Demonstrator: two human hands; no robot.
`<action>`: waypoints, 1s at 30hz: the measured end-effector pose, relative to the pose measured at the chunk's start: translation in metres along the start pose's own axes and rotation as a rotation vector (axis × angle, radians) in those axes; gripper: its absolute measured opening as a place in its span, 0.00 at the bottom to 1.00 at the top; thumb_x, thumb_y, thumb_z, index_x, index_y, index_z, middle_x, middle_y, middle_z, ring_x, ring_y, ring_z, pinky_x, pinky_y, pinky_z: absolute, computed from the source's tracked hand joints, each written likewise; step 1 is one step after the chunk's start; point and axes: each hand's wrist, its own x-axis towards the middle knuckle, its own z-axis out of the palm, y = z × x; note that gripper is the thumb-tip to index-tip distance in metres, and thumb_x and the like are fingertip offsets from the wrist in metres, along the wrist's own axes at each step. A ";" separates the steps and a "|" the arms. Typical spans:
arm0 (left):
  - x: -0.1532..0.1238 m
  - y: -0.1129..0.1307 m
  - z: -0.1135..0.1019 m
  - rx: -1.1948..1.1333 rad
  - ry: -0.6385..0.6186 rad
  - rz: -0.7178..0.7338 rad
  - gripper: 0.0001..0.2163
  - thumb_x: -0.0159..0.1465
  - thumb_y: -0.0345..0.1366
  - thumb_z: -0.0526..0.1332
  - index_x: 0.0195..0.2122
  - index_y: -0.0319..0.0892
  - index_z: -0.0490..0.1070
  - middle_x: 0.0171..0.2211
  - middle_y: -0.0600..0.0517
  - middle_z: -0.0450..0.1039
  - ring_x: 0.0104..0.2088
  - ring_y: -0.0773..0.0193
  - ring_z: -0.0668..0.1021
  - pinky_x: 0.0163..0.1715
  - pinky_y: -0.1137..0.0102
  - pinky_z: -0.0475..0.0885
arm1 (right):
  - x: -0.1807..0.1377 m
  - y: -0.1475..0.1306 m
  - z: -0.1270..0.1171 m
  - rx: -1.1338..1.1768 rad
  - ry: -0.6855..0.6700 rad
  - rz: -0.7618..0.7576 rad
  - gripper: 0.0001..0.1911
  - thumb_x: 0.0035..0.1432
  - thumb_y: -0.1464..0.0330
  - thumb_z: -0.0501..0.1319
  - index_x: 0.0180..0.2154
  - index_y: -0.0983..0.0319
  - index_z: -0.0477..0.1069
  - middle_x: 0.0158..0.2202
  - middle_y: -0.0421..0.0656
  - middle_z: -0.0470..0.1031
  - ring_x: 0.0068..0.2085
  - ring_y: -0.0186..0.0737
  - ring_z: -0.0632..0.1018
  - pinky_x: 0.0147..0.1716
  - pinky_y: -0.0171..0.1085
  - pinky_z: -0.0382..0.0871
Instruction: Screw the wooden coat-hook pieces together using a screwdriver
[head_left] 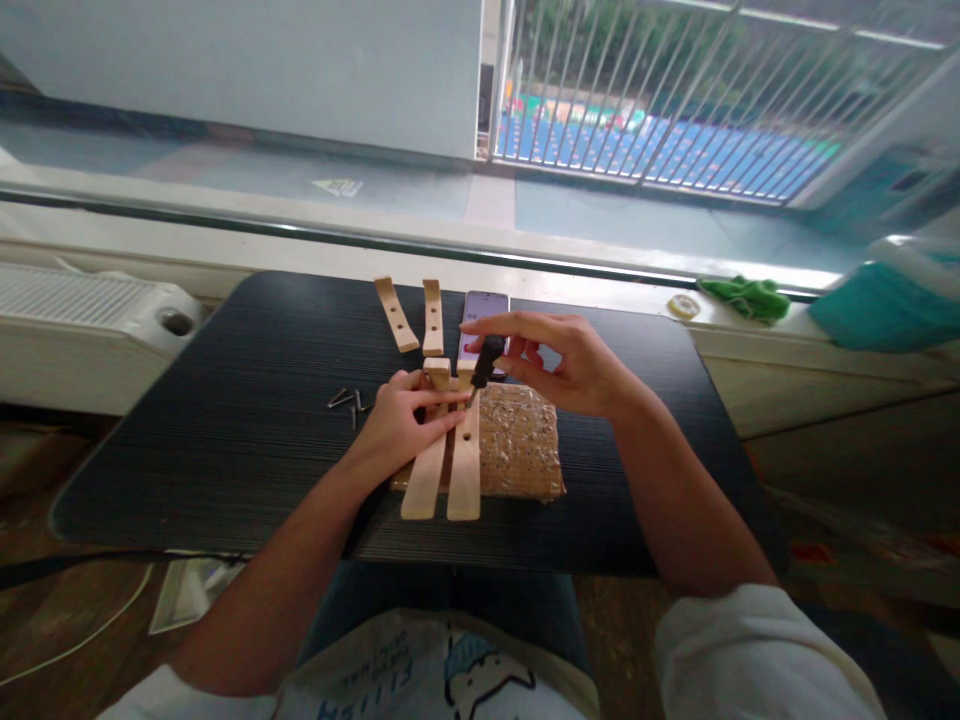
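Between the thumb and fingers of my right hand [566, 365] is the black handle of a screwdriver [489, 362]. Its shaft slants down to the upper part of a pale, curved wooden piece [465, 470] with a dark hole in it. My left hand [405, 420] is closed on the wood, with thumb and forefinger close to the screwdriver tip. A similar wooden piece [426, 480] lies alongside, partly under that hand. Both pieces rest on a brown, bumpy, wrapped block [519, 440]. Whether a screw sits under the tip is too small to tell.
Two more wooden pieces, a left one [395, 313] and a right one [433, 318], lie farther back beside a phone [486, 305]. Several screws [354, 405] are on the black table [247, 400] at left. A sill behind carries a tape roll [682, 306] and green cloth [746, 298].
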 end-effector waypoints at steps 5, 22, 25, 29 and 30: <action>0.000 0.000 0.000 -0.004 -0.006 -0.005 0.11 0.58 0.37 0.68 0.43 0.52 0.80 0.43 0.49 0.74 0.44 0.54 0.72 0.51 0.53 0.68 | 0.002 -0.002 0.001 0.067 0.041 -0.003 0.10 0.61 0.75 0.56 0.44 0.64 0.71 0.39 0.40 0.77 0.29 0.24 0.71 0.30 0.30 0.66; 0.000 0.001 -0.001 0.006 -0.021 -0.018 0.11 0.59 0.38 0.67 0.44 0.50 0.80 0.44 0.49 0.75 0.44 0.55 0.72 0.52 0.55 0.69 | 0.001 0.003 0.000 0.067 0.049 0.027 0.10 0.60 0.73 0.58 0.44 0.64 0.72 0.35 0.39 0.76 0.28 0.24 0.69 0.29 0.29 0.64; 0.000 0.002 -0.001 0.011 -0.019 -0.023 0.11 0.59 0.39 0.66 0.44 0.50 0.80 0.44 0.50 0.75 0.45 0.55 0.72 0.53 0.54 0.68 | 0.000 0.003 0.000 0.053 0.062 0.038 0.13 0.60 0.73 0.58 0.47 0.62 0.72 0.34 0.37 0.75 0.27 0.24 0.68 0.28 0.30 0.63; -0.001 0.001 -0.001 0.017 -0.027 -0.025 0.11 0.60 0.39 0.66 0.44 0.50 0.80 0.45 0.49 0.74 0.45 0.55 0.72 0.53 0.54 0.68 | 0.001 0.002 0.000 0.041 0.059 0.036 0.13 0.60 0.73 0.58 0.46 0.61 0.74 0.29 0.35 0.72 0.25 0.24 0.67 0.27 0.29 0.62; -0.001 0.001 -0.001 0.017 -0.030 -0.024 0.11 0.60 0.38 0.66 0.44 0.50 0.80 0.45 0.49 0.74 0.45 0.55 0.72 0.53 0.54 0.68 | 0.001 0.001 -0.001 0.038 0.059 0.040 0.12 0.60 0.73 0.59 0.46 0.61 0.74 0.29 0.35 0.72 0.25 0.24 0.67 0.27 0.29 0.62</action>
